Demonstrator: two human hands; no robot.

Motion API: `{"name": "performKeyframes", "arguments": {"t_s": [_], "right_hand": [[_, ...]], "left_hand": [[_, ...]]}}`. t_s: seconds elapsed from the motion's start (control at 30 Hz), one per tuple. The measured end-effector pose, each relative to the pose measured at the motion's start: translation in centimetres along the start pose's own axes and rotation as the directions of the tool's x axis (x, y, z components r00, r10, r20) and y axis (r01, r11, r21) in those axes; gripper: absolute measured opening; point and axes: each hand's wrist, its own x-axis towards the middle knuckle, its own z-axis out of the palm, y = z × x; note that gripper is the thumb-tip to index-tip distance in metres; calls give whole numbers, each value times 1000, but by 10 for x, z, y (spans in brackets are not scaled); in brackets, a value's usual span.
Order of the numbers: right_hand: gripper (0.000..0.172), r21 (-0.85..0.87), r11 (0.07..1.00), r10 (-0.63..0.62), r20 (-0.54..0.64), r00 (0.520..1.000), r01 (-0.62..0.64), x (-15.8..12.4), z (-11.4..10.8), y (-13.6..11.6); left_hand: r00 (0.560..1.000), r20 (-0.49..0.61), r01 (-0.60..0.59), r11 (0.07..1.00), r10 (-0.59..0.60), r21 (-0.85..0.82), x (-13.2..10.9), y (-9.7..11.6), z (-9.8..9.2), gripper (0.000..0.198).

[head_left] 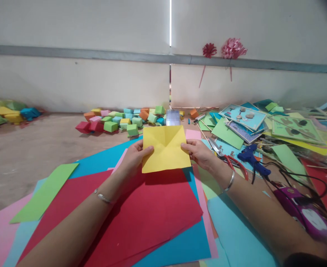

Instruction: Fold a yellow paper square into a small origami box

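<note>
Two bare forearms (pixel 252 207), each with a silver bracelet (pixel 230 181) at the wrist, stretch from the lower edge toward a square yellow sheet (pixel 166 154), the landmark here. Faint creases meet near its middle. The left hand (pixel 137 155) pinches the sheet's left edge, thumb on top and fingers mostly hidden behind; the right hand (pixel 198 151) clamps the right edge the same way. Together they hold it above a red sheet (pixel 152 211), which bears its shadow. Under the red lie larger blue (pixel 188 243) and pink papers (pixel 0 226). Left of the yellow sheet is a bright green strip (pixel 45 194). Beyond it sit many small coloured paper cubes (pixel 132 129). To its right are red-handled scissors (pixel 231 161), then a blue glue gun (pixel 254 159), with piled picture cards (pixel 242 116) farther back. Above and right of it, two fringed paper flowers (pixel 234 48) stand out against a pale wall (pixel 77 22).
</note>
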Motion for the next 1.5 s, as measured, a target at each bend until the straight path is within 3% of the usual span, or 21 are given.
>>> {"name": "performKeyframes", "arguments": {"t_s": [0.6, 0.73, 0.9, 1.17, 1.3, 1.37, 1.5], "right_hand": [[12, -13, 1000, 23, 43, 999, -23, -2, 1, -1], [12, 15, 1000, 3, 41, 999, -3, -1, 1, 3], [25, 144, 990, -16, 168, 986, -8, 1, 0, 7], [25, 53, 998, -25, 161, 987, 16, 0, 0, 9], [28, 40, 999, -28, 123, 992, 23, 1, 0, 11], [36, 51, 997, -65, 43, 997, 63, 2, 1, 12], [76, -15, 972, -231, -193, 954, 233, 6, -1, 14]], "left_hand": [[999, -22, 35, 999, -35, -5, -1, 4, 3, 49], [997, 21, 75, 997, -75, -28, -6, 8, 5, 50], [974, 121, 200, 978, -192, -53, -10, 10, 6, 45], [983, 114, 150, 985, -141, -79, -2, 4, -1, 51], [986, 131, 116, 990, -105, -80, -3, 4, 1, 58], [992, 99, 86, 993, -78, -78, -3, 3, 2, 67], [991, -137, -13, 1000, 13, 0, -1, -1, 3, 100]]}}
